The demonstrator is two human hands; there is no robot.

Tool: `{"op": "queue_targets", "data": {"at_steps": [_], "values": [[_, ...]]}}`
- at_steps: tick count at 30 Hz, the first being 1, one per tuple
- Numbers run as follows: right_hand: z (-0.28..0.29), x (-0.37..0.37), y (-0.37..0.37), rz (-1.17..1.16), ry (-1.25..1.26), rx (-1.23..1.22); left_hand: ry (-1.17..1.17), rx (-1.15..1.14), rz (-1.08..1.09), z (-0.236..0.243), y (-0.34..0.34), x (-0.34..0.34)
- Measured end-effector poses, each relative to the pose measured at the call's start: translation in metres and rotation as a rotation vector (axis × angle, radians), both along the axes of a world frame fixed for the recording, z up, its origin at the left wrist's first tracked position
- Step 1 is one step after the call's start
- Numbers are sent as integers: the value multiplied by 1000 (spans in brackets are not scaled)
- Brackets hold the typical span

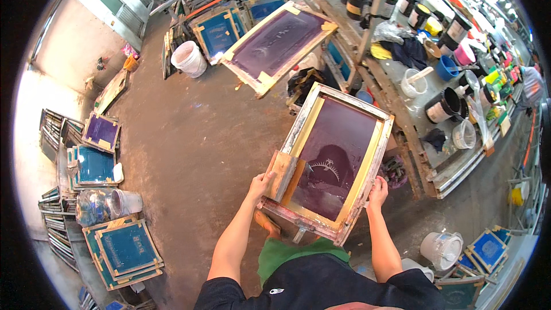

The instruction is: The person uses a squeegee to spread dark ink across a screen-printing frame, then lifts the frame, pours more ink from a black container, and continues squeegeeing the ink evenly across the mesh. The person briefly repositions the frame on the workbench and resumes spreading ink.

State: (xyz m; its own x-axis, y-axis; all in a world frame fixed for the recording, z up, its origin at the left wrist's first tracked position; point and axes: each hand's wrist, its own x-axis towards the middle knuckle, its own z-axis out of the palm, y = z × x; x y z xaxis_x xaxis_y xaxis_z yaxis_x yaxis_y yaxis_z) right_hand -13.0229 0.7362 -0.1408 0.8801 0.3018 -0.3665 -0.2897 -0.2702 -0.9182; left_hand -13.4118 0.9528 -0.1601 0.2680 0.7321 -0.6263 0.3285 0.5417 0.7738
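Observation:
In front of my body I hold a screen-printing frame (371, 166) tilted, its dark purple mesh bordered with yellow tape and marked by a pale arched design. A wooden squeegee (283, 177) lies across the frame's left side, near its lower left corner. My left hand (262, 186) is closed at the squeegee's outer edge, pinching it together with the frame; part of its fingers is hidden underneath. On the opposite side, my right hand (377, 192) grips the frame's right rail, fingers curled at the edge.
Another purple screen (275, 43) rests raised ahead. To the right, a long bench (413, 132) carries black ink tubs (443, 105), a blue bucket (447, 69) and rags. A white bucket (189, 59) stands far left. Stacked screens (127, 248) line the left wall; a lidded pail (442, 250) sits lower right.

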Motion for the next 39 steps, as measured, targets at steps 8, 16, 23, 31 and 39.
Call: {"op": "queue_targets", "data": {"at_steps": [8,16,23,31,39], "values": [[91,-165,133,203,-18,173,-46,197,230,35,64,-188],[158,-413,307,551,336,469,-68,180,543,170,178,-433],[210,-527,336,1249,652,635,74,199,701,254,222,-598],[193,-502,441,1529,667,638,145,281,770,195,299,-646],[74,-429,676,1302,66,124,158,512,706,273,483,-468]]}}
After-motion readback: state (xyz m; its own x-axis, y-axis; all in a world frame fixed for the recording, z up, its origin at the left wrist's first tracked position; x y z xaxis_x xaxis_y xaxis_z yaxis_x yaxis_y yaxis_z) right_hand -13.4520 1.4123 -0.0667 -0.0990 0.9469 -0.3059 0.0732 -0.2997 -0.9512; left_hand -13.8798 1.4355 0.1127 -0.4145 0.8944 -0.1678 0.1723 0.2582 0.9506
